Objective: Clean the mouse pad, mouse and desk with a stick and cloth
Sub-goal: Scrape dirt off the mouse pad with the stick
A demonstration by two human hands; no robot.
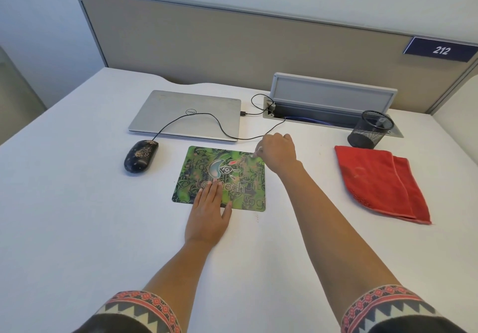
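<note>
At the centre of the frame, the green patterned mouse pad (240, 177) lay flat on the white desk (77, 203). The left hand (209, 213) rested on its lower edge, palm down, fingers straight and close together. Over the pad's upper right corner the right hand (278, 154) was curled, pinching a thin pale stick (258, 149) whose tip met the pad at a patch of brownish grit. Left of the pad sat the black mouse (141, 156), speckled brown, its cable (219, 125) looping over a closed silver laptop (186, 114). At the right of the frame the red cloth (380, 182) lay folded on the desk, just below a black mesh pen cup (370, 129).
</note>
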